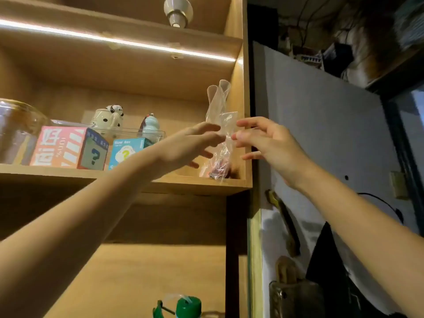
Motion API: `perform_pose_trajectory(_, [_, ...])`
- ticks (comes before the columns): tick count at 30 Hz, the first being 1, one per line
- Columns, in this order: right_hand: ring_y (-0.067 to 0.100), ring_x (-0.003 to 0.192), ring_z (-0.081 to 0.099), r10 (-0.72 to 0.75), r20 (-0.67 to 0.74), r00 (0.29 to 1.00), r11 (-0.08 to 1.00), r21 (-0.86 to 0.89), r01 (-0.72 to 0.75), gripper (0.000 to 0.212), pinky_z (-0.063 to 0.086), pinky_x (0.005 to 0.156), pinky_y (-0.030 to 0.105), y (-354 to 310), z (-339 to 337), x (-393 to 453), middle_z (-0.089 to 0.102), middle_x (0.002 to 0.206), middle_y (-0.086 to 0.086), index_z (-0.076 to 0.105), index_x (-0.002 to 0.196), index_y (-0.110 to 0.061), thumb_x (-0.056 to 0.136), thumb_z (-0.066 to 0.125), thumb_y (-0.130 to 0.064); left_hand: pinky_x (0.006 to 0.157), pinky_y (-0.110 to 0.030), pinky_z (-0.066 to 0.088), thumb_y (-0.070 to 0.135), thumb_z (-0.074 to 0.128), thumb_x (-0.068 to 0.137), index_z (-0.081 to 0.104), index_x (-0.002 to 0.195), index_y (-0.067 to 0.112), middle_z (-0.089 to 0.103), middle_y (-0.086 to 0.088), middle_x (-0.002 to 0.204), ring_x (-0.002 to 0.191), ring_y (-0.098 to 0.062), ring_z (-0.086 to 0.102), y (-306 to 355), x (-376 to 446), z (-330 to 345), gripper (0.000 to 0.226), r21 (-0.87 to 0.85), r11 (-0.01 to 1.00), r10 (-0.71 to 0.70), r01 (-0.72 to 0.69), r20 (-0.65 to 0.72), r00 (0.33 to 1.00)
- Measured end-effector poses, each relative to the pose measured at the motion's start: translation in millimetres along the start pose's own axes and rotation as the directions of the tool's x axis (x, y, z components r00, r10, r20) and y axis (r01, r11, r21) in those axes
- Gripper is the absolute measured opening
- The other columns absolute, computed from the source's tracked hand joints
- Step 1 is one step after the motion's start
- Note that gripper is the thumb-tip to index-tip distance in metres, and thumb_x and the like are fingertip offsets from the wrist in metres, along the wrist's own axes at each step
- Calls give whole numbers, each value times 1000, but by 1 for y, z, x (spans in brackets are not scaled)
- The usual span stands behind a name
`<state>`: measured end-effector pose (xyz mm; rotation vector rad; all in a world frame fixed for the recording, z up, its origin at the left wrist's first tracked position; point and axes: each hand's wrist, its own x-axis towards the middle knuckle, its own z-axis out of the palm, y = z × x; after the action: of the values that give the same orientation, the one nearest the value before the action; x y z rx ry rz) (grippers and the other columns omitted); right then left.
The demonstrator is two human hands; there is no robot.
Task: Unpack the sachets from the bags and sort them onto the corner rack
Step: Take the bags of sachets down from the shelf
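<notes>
A clear plastic bag (pixel 219 125) stands upright at the right end of a wooden shelf (pixel 128 177), its handles pointing up and dark reddish contents at its bottom. My left hand (pixel 195 143) reaches in from the left and pinches the bag's middle with thumb and fingers. From the right, my right hand (pixel 263 138) touches the same spot of plastic with its fingertips, the other fingers spread. No sachet is plainly visible outside the bag.
On the same shelf stand a pink box (pixel 68 146), a blue "Blind Box" carton (pixel 126 151), a glass jar (pixel 18 131) and ceramic figures (pixel 110 118) in a clear tray. A cabinet side panel (pixel 246 99) borders the bag. A green-capped bottle (pixel 188 307) sits below.
</notes>
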<state>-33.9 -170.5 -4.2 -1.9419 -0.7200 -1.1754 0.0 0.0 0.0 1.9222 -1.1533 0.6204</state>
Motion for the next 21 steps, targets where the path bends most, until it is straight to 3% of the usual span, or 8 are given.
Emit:
perform_pose_trajectory(3, [12, 99, 60, 93, -20, 995, 983, 163, -89, 19, 53, 83, 27, 3, -6, 20, 61, 113, 2, 51, 112, -24, 95, 45, -30, 80, -21, 41, 31, 25, 97, 32, 135, 21, 42, -5, 138, 111, -16, 45, -11, 19, -1, 40, -55, 998, 32, -38, -104, 994])
perform_pose_trajectory(5, [17, 104, 59, 158, 13, 987, 964, 216, -158, 26, 49, 93, 35, 6, -7, 33, 59, 114, 3, 49, 113, -22, 95, 39, -38, 79, -22, 40, 26, 23, 99, 34, 134, 20, 40, -6, 140, 112, -15, 43, -20, 31, 3, 38, -103, 993, 34, -50, -152, 988])
perform_pose_trajectory(10, [26, 115, 53, 271, 69, 960, 943, 179, -279, 50, 39, 103, 44, 22, 4, 58, 53, 121, 4, 45, 124, -21, 92, 30, -56, 108, -39, 27, 39, 28, 95, 30, 139, 22, 28, -10, 150, 134, -27, 32, -41, 57, 9, 47, -374, 926, -58, -47, -265, 962])
perform_pose_trajectory(14, [32, 122, 49, 388, 140, 911, 900, 154, -407, 63, 38, 101, 46, 36, 16, 70, 49, 136, 13, 36, 137, -17, 90, 31, -60, 111, -41, 21, 56, 22, 91, 39, 130, 21, 32, -11, 148, 137, -27, 29, -51, 71, 12, 55, -528, 849, -115, 11, -165, 980])
perform_pose_trajectory(17, [32, 116, 51, 425, 186, 886, 870, 186, -456, 61, 42, 97, 44, 43, 18, 75, 49, 135, 16, 33, 139, -16, 91, 38, -54, 108, -39, 24, 57, 19, 90, 45, 117, 14, 51, -9, 128, 131, -26, 38, -52, 77, 16, 57, -645, 764, -92, 10, -95, 991])
perform_pose_trajectory(21, [30, 115, 52, 421, 196, 886, 877, 160, -452, 54, 48, 90, 41, 50, 21, 77, 48, 135, 15, 34, 138, -22, 90, 46, -44, 97, -38, 34, 58, 18, 90, 46, 112, 12, 48, -15, 132, 122, -27, 45, -49, 80, 20, 59, -676, 735, -101, 44, -45, 994])
